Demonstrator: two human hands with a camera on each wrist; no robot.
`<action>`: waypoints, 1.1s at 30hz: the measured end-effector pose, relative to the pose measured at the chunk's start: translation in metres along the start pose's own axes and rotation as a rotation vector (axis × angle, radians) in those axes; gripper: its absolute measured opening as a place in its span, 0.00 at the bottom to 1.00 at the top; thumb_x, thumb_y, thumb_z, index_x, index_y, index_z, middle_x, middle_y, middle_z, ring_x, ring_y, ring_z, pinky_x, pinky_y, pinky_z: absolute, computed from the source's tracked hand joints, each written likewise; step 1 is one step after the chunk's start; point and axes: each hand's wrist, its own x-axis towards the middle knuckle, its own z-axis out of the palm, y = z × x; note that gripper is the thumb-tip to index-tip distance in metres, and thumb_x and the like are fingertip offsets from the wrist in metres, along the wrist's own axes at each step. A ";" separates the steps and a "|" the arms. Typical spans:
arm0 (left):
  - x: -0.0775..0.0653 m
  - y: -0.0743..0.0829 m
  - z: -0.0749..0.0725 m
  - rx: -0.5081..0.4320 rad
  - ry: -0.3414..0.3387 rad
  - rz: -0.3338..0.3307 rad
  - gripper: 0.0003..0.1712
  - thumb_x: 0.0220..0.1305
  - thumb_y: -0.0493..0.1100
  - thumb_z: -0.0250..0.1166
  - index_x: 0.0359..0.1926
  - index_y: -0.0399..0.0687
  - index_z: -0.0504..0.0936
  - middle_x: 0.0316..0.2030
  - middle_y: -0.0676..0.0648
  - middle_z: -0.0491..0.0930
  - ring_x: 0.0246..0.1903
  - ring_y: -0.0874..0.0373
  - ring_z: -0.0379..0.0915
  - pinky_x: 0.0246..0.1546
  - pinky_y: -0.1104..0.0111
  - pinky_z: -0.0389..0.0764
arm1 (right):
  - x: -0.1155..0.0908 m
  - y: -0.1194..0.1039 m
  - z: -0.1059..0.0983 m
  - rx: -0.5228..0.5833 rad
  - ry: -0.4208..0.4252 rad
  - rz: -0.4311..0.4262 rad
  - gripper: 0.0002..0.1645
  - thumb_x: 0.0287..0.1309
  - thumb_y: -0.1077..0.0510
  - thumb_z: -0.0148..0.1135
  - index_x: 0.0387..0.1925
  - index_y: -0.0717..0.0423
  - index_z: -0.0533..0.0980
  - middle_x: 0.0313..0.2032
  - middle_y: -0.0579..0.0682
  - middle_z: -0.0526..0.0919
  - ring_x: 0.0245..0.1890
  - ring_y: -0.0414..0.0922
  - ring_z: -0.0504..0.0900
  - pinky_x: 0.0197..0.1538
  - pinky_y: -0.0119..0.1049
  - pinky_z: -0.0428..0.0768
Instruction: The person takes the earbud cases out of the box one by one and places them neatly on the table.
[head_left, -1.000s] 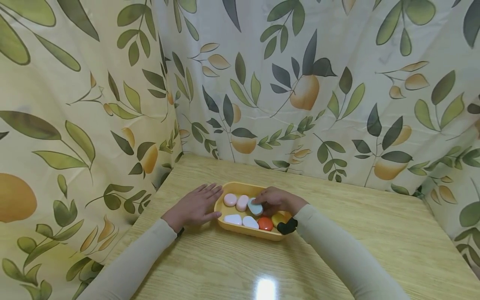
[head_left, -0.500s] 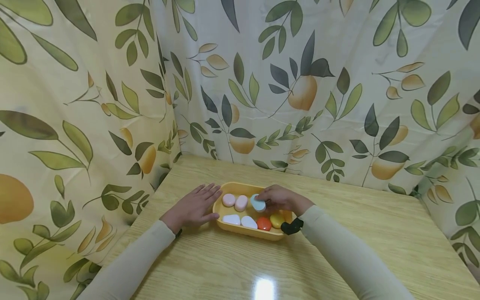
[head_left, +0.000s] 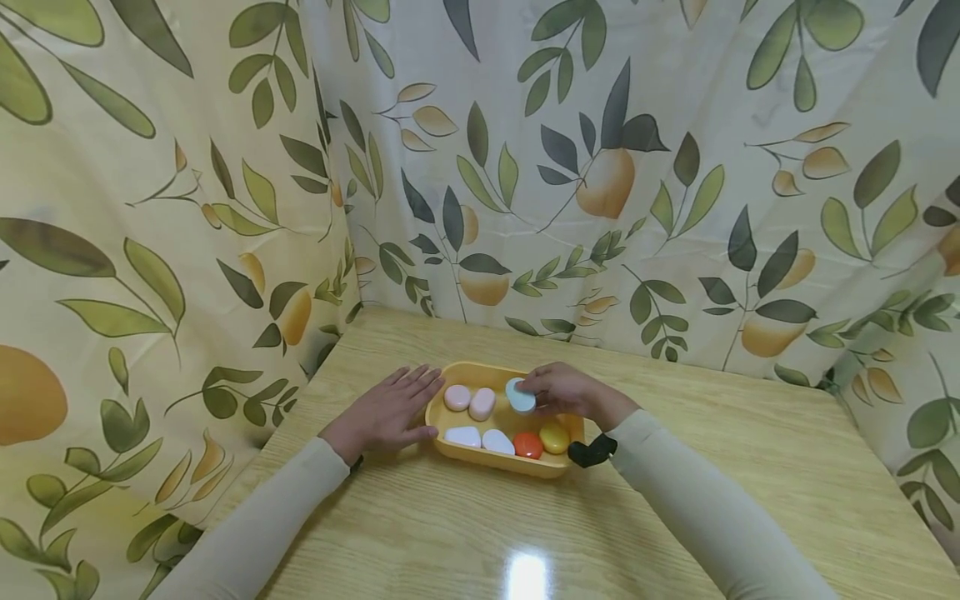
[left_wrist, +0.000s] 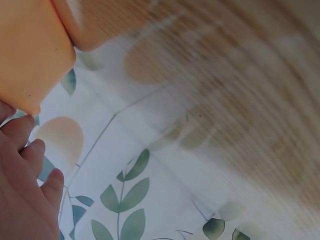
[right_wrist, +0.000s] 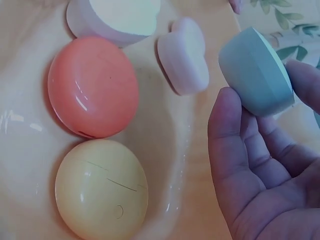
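Observation:
My right hand (head_left: 566, 390) pinches a light blue rounded piece (right_wrist: 256, 75), smooth like a bar of soap, between thumb and fingers. In the head view it overlaps the back right half of a yellow-orange tray (head_left: 510, 468). My left hand (head_left: 384, 414) lies with straight fingers at the tray's left end, fingertips right at the rim. Inside the tray, two pink pieces (head_left: 482, 404) sit toward the back left. Along the front run two white pieces (head_left: 462, 437), a glossy red round one (right_wrist: 92, 87) and a glossy yellow round one (right_wrist: 102, 190).
The tray stands on a wood-grain table (head_left: 420, 525) toward its back edge. Curtains printed with leaves and fruit (head_left: 480, 192) hang behind the table and along its left side. A black strap (head_left: 592, 451) shows at my right wrist.
My right hand has drawn the light blue piece away from the pink ones, to the right and slightly back. The left hand stays at the tray's left end.

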 end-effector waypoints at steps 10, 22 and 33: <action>0.001 0.002 -0.002 -0.010 0.002 -0.006 0.49 0.70 0.72 0.38 0.76 0.41 0.48 0.75 0.42 0.47 0.74 0.47 0.40 0.71 0.54 0.44 | -0.010 0.001 -0.008 0.066 0.021 -0.009 0.10 0.67 0.59 0.59 0.42 0.64 0.75 0.35 0.53 0.81 0.35 0.45 0.81 0.43 0.41 0.82; 0.000 0.001 0.002 -0.008 0.005 -0.001 0.50 0.69 0.73 0.38 0.76 0.41 0.48 0.75 0.42 0.47 0.74 0.47 0.40 0.71 0.53 0.44 | -0.032 0.003 -0.023 0.099 0.026 -0.039 0.12 0.69 0.58 0.56 0.45 0.65 0.72 0.35 0.52 0.82 0.35 0.44 0.81 0.45 0.41 0.82; 0.000 0.002 0.002 -0.020 -0.019 -0.018 0.50 0.69 0.72 0.39 0.77 0.42 0.46 0.75 0.42 0.47 0.74 0.48 0.38 0.71 0.55 0.41 | -0.042 0.010 -0.032 0.130 0.042 -0.055 0.13 0.69 0.58 0.55 0.46 0.66 0.73 0.34 0.51 0.82 0.34 0.42 0.81 0.40 0.36 0.82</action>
